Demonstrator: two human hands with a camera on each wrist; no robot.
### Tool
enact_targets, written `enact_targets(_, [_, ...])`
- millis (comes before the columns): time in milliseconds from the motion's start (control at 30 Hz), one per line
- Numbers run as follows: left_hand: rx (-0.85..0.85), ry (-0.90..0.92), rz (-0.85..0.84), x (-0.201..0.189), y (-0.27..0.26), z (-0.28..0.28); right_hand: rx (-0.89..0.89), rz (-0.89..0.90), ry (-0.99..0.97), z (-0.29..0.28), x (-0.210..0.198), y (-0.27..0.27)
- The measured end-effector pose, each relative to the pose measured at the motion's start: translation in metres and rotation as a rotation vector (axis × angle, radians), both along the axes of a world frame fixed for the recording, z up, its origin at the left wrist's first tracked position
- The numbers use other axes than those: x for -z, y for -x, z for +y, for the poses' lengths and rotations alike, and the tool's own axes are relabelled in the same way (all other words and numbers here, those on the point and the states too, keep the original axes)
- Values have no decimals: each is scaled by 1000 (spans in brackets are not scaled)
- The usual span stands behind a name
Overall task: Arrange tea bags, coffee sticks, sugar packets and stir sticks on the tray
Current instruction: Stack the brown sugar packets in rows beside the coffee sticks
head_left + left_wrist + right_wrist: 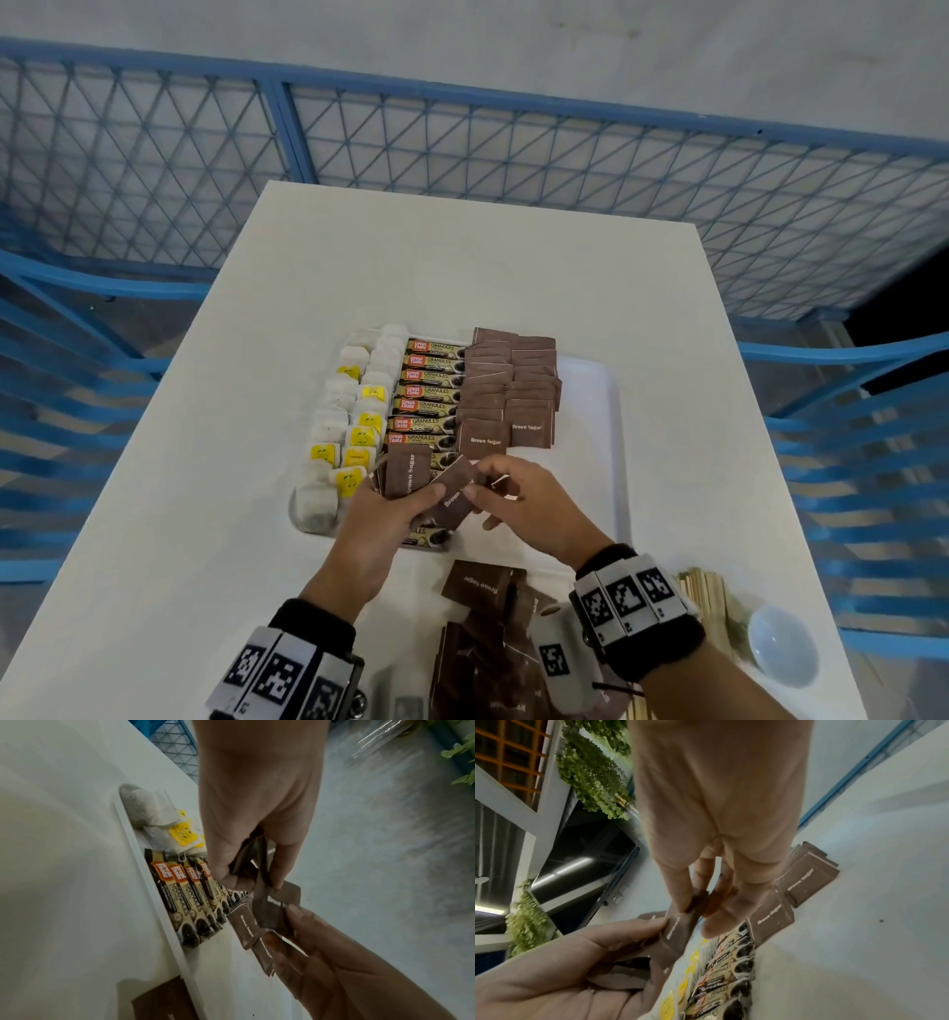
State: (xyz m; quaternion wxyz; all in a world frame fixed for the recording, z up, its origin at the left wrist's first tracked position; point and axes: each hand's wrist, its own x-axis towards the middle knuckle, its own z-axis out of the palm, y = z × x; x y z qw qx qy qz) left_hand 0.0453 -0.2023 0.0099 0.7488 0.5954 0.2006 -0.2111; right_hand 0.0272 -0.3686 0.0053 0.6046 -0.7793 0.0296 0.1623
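A white tray [590, 390] on the table carries rows of tea bags [354, 416] with yellow tags, coffee sticks [429, 393] and brown sugar packets [513, 390]. Above the tray's near end my left hand [382, 514] grips a small stack of brown sugar packets [408, 475]. My right hand [518, 493] pinches the front packet [454, 496] of that stack between thumb and fingers. The left wrist view shows the stack [257, 862] in my left hand and the pinched packet [277, 906]. In the right wrist view my right fingertips [687, 902] close on the packet [677, 935].
Loose brown sugar packets [482, 586] lie on the table in front of the tray. A bundle of wooden stir sticks [703, 591] and a small white bowl [783, 650] sit at the near right. Blue railings surround the table [462, 267].
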Motion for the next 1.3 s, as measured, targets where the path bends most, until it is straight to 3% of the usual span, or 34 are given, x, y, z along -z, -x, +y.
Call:
enact_targets(133, [-14,59,26,-2,1,-1,90,0,53,-16,7,-2])
enact_targets(267, [-73,168,93,-4,1,4,308,78,-17,-40,14,-9])
enact_targets(367, [-141,216,141,-6,1,6,450,114,63,-57,25,-17])
enact_targets(500, [-133,199,130,-7,3,8,506,153,185,-68,38,-28])
enact_targets(900, [-40,70,42,-6,6,6,539,116,370,-59,41,-37])
enact_targets(1133, [13,-21,25,-5,7,5,539,-140,455,-40,24,-31])
enact_targets(1200, [36,-49,18,-6,7,4,453,-202,377,-30,9,-27])
enact_targets(1300, [105,-109,-8,-9,8,1,164,-209,214,-14,-11,-19])
